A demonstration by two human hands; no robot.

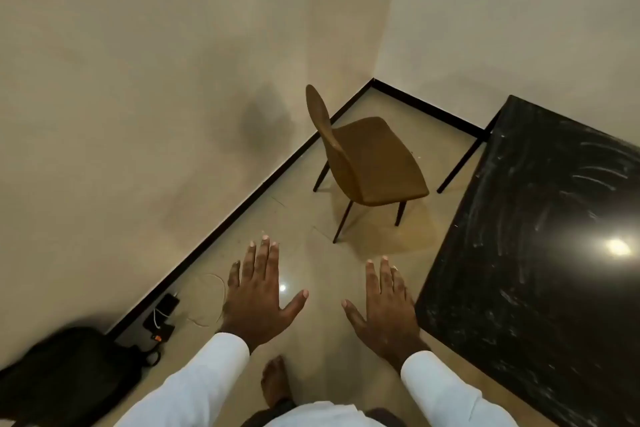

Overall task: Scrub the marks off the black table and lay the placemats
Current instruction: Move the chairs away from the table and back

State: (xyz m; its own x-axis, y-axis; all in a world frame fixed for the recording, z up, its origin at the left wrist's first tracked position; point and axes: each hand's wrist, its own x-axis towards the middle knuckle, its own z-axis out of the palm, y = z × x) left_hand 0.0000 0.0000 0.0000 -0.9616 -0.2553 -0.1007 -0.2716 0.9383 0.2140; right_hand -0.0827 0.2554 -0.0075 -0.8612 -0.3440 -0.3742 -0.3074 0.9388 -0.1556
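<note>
White sleeves (194, 381) come up from the bottom edge, one on each forearm, above a bare foot (275, 381) that stands on the pale glossy floor (304, 218). At the far left a black backpack (69, 378) lies blurred against the wall, and just right of it a small black charger with thin cables (162, 315) lies by the black skirting. The left grip (258, 298) is held out palm down over the floor, fingers straight and spread, thumb out to the side, with nothing in it. Beyond the grips, a brown chair (374, 156) stands near the room's corner, its back toward the wall and its seat toward the tabletop. The right grip (386, 308) is likewise flat and spread wide, holding nothing, its outer edge just beside the near left corner of the black tabletop (519, 288); whether it touches cannot be told. That tabletop fills the right side, well apart from the left grip. White swirling marks (588, 166) cover its surface, and a bright lamp reflection (618, 248) shines near the right edge.
</note>
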